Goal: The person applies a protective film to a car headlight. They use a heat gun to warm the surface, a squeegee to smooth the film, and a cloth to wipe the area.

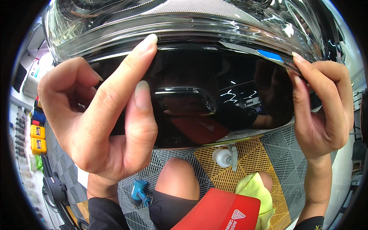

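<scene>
A glossy black car panel [184, 71] curves across the view just below a clear headlight [191, 23]. My left hand [111, 115] is at the panel's left part, index finger stretched out with its tip at the seam under the headlight. The thumb stands apart from that finger, and nothing shows between them. On the right, my right hand [322, 105] pinches the end of a thin, pointed grey strip [241, 49] between thumb and index finger. This strip bears a bright blue patch and lies along the seam. Its exact kind cannot be made out.
Below the panel, a white spray bottle [223, 158] stands on the grey and yellow grid floor [209, 161]. A teal power tool [139, 191] is beside my knee. A red apron-like piece [220, 211] and a yellow-green cloth [253, 189] cover my lap. Yellow cases [38, 145] are at left.
</scene>
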`<state>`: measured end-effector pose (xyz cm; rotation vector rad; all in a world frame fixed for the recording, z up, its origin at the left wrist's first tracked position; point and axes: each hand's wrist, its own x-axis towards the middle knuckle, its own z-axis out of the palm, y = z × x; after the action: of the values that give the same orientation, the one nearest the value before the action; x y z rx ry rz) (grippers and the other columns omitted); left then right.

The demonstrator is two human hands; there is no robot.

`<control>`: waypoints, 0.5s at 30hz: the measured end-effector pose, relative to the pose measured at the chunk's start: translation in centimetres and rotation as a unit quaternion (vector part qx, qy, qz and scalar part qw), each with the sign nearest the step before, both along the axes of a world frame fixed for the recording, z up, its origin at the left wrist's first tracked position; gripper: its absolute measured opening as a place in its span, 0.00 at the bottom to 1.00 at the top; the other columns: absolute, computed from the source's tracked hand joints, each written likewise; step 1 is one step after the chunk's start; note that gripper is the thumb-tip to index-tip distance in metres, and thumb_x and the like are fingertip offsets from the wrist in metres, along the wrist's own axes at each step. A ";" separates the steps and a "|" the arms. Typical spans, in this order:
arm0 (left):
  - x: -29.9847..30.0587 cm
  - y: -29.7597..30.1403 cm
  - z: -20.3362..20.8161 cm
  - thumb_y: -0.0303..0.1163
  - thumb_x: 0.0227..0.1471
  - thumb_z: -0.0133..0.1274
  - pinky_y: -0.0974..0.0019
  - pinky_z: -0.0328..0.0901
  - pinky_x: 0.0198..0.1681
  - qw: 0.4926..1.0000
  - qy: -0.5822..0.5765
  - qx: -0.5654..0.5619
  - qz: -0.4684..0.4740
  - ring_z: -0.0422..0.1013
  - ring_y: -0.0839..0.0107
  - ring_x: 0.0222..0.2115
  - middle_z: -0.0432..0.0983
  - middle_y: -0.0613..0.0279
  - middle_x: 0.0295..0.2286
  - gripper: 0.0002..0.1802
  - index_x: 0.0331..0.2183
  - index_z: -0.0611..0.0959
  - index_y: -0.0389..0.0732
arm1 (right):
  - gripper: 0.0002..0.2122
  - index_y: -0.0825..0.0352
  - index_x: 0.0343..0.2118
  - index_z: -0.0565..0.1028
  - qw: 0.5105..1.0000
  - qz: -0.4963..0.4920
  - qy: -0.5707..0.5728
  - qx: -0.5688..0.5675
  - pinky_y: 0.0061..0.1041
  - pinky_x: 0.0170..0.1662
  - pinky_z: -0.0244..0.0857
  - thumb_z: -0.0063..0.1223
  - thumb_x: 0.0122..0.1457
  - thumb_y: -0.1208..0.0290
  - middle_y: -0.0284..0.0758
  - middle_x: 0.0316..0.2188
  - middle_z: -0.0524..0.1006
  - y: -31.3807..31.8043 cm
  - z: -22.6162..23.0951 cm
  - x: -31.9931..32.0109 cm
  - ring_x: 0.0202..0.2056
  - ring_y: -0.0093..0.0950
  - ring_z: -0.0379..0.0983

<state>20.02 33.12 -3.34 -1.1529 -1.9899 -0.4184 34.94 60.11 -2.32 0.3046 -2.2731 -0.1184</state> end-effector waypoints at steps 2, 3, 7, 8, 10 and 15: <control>0.0 -0.3 0.0 0.29 0.57 0.54 0.70 0.58 0.42 1.000 0.007 0.002 0.002 0.60 0.73 0.35 0.58 0.65 0.34 0.19 0.50 0.88 0.41 | 0.15 0.77 0.46 0.82 1.000 0.006 0.002 0.000 0.21 0.36 0.71 0.62 0.54 0.90 0.42 0.34 0.78 0.0 0.0 -0.1 0.34 0.28 0.76; 0.1 -0.4 0.1 0.28 0.57 0.54 0.70 0.58 0.41 1.000 0.008 0.002 0.004 0.60 0.73 0.35 0.58 0.65 0.34 0.19 0.50 0.88 0.40 | 0.15 0.77 0.46 0.82 1.000 0.008 0.002 -0.001 0.21 0.36 0.71 0.62 0.54 0.90 0.42 0.34 0.78 -0.1 0.0 -0.2 0.34 0.28 0.76; 0.1 -0.3 0.1 0.28 0.57 0.54 0.70 0.58 0.42 1.000 -0.004 0.004 -0.002 0.60 0.73 0.35 0.59 0.65 0.34 0.19 0.50 0.88 0.41 | 0.15 0.77 0.45 0.82 1.000 -0.002 -0.008 -0.007 0.20 0.36 0.71 0.62 0.53 0.91 0.41 0.33 0.77 -0.5 0.1 0.1 0.34 0.28 0.75; 0.1 -0.3 0.1 0.28 0.57 0.54 0.70 0.58 0.42 1.000 -0.004 0.004 -0.004 0.60 0.73 0.36 0.59 0.65 0.34 0.19 0.49 0.88 0.41 | 0.15 0.77 0.45 0.82 1.000 -0.003 -0.010 -0.008 0.20 0.35 0.71 0.62 0.53 0.91 0.41 0.33 0.77 -0.5 0.1 0.2 0.34 0.28 0.75; 0.1 -0.2 0.0 0.28 0.57 0.54 0.70 0.58 0.42 1.000 -0.002 0.005 -0.005 0.60 0.73 0.36 0.59 0.65 0.34 0.19 0.49 0.89 0.41 | 0.15 0.77 0.45 0.82 1.000 -0.001 -0.011 -0.011 0.20 0.35 0.70 0.62 0.53 0.91 0.41 0.33 0.77 -0.5 0.0 0.3 0.33 0.28 0.75; -0.1 -0.1 -0.3 0.28 0.57 0.55 0.69 0.58 0.42 1.000 0.006 0.016 -0.002 0.61 0.72 0.36 0.59 0.65 0.34 0.19 0.49 0.89 0.42 | 0.15 0.77 0.45 0.82 1.000 0.009 -0.003 0.002 0.19 0.34 0.70 0.62 0.53 0.91 0.41 0.33 0.77 -0.3 0.1 0.1 0.33 0.27 0.75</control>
<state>19.97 33.00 -3.62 -1.1369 -1.9636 -0.4418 35.06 59.86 -2.21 0.3280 -2.2754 -0.1133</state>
